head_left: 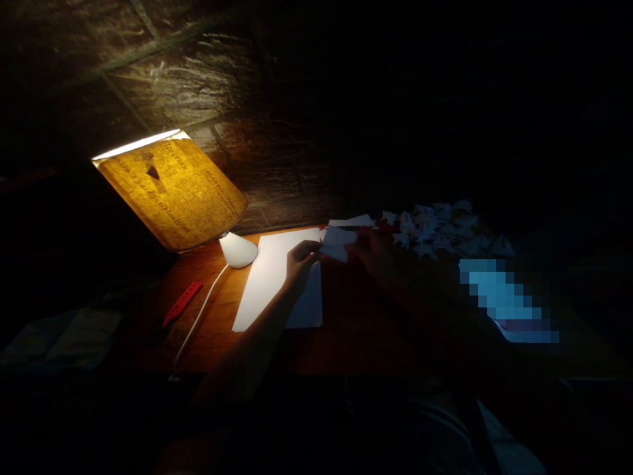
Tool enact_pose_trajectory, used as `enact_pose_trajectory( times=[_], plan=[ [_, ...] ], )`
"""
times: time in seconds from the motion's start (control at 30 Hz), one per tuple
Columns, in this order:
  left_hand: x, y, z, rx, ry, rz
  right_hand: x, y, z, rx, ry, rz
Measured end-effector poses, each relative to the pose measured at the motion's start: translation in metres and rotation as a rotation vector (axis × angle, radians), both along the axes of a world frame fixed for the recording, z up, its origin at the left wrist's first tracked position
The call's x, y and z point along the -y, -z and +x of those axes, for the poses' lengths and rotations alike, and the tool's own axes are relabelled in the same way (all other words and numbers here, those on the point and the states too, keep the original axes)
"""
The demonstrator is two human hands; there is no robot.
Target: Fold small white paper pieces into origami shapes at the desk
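Observation:
In a dark room, a lamp lights a wooden table (356, 330). My left hand (301, 258) pinches the left edge of a small piece of white paper (337, 241) held just above the table. My right hand (368, 254), dim in shadow, grips the same piece at its right side. Under my left hand lies a large white sheet (270, 280), flat on the table. A pile of several folded white paper pieces (438, 229) sits to the right, beyond my right hand.
A tilted lamp with a yellow printed shade (173, 191) and white base (238, 251) stands at the table's left, its white cord (198, 316) trailing toward me. A red-handled tool (180, 305) lies near the left edge. A blurred blue patch (509, 300) shows at right.

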State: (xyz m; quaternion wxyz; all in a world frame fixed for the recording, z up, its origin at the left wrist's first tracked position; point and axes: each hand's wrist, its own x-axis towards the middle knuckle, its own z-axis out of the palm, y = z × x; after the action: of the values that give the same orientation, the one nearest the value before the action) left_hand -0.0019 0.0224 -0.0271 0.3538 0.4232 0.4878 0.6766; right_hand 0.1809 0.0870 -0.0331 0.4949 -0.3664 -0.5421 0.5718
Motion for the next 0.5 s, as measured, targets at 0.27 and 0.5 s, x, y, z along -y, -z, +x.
enact_pose_trajectory(
  times=[0.27, 0.5],
  plan=[
    [0.003, -0.002, 0.003, -0.079, 0.086, 0.016, -0.01, 0.009, 0.001, 0.07, 0.104, 0.157],
    [0.005, -0.005, 0.004, -0.121, 0.126, 0.029, -0.012, 0.01, 0.003, 0.084, 0.132, 0.207]
  ],
)
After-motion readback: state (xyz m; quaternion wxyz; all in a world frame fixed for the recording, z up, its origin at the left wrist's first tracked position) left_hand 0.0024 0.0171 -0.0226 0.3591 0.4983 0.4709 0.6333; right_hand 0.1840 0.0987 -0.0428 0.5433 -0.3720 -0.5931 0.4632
